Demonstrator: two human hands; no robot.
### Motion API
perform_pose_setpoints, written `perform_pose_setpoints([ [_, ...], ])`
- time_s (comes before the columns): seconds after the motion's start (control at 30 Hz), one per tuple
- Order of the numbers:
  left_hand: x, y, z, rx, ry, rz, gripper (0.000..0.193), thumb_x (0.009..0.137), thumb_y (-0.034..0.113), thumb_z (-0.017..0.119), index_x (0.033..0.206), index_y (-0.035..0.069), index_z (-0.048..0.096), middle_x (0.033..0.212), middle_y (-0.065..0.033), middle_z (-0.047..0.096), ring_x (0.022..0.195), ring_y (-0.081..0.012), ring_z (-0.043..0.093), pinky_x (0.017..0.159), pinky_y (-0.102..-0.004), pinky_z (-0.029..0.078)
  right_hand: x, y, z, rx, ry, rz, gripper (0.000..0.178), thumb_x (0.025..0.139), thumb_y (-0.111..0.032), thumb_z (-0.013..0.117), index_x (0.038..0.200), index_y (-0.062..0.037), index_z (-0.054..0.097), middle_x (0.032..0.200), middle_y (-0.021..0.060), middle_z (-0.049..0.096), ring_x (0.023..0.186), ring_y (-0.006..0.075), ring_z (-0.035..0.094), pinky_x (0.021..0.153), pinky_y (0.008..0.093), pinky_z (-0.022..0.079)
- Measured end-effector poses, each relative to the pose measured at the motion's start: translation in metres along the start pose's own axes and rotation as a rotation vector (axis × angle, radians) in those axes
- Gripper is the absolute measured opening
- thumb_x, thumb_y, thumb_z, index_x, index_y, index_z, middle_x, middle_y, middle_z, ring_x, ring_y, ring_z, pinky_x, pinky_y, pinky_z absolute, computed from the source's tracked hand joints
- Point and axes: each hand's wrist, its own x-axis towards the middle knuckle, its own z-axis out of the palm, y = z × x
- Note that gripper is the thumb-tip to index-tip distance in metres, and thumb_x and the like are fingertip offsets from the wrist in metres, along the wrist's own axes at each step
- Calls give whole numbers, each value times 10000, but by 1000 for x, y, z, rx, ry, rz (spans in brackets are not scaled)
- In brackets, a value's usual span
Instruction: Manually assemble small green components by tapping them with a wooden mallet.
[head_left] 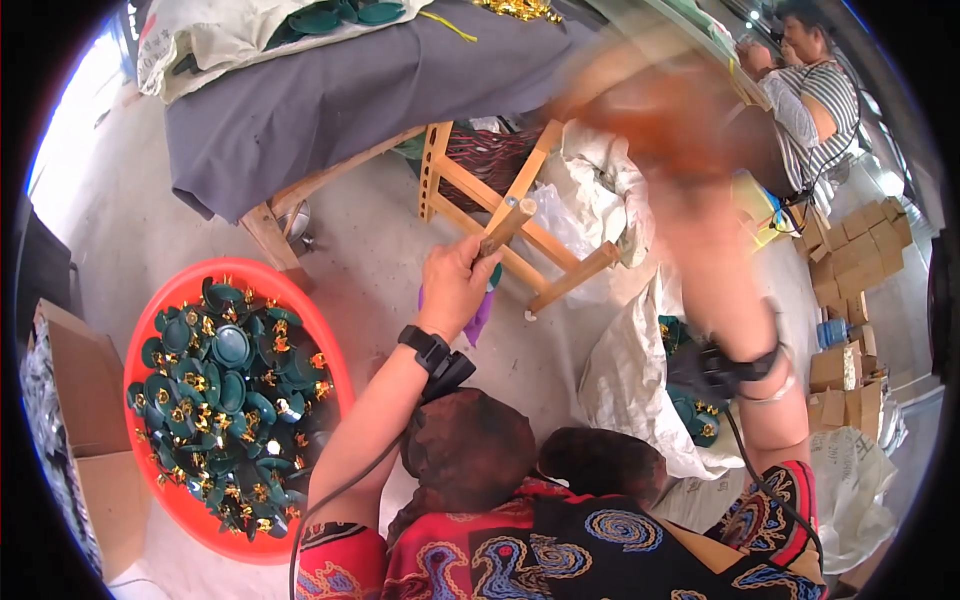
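Note:
My left hand [455, 285] is wrapped round the end of a leg on a wooden stool-like frame [550, 238], which lies tilted with its legs toward me. My right hand [700, 225] reaches forward on the right and is smeared by motion. An orange-brown blur [660, 115] lies at or just beyond its fingers, and I cannot make out what it is. Something purple [478, 322] hangs below my left hand. To the left stands a red basin [238, 267] heaped with dark green oval parts [231, 346] that have gold-coloured fittings.
A table under a grey cloth [370, 90] stands ahead. White woven sacks [625, 375] lie to my right, one with green parts inside. An opened cardboard box [95, 420] is at the far left. Stacked cartons [865, 250] and a seated person [820, 95] are at right.

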Motion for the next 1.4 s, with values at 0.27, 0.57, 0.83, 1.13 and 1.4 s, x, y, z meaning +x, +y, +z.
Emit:
perform_pose_setpoints([
  [0.27,-10,-22,-2,15,-29,-62,100,784,149,645,840,76,606,705,-134,610,670,-338,577,631,-413,435,19,-43,24,986,-220,806,315,653,-184,717,580,25,493,498,100,425,509,46,389,422,288,344],
  [0.57,-25,-14,-5,-38,-103,-84,173,728,57,664,895,62,618,742,-140,611,652,-347,564,604,-407,443,0,-93,51,1232,-32,687,275,679,-34,634,952,-25,598,807,178,596,720,339,601,652,355,493],
  [0.83,2,-70,1,67,-256,-38,262,675,9,659,932,30,614,851,-152,641,769,-287,630,697,-368,496,-74,-98,-18,886,271,547,377,650,-147,711,989,-28,595,864,101,554,725,267,586,618,363,479],
  [1.13,63,123,25,-919,-676,-173,600,784,8,625,1340,4,399,1382,-137,394,1251,-254,418,934,-367,450,-116,-124,-42,1042,267,602,353,661,-157,699,959,-22,566,891,85,542,713,232,597,591,316,484],
  [1.4,-26,-19,-180,-34,13,-426,257,795,63,616,1036,-26,633,889,-71,676,749,-128,605,687,-264,489,-182,-130,-24,965,-56,847,426,783,-74,676,1178,-41,521,1184,110,560,1148,220,503,975,318,394],
])
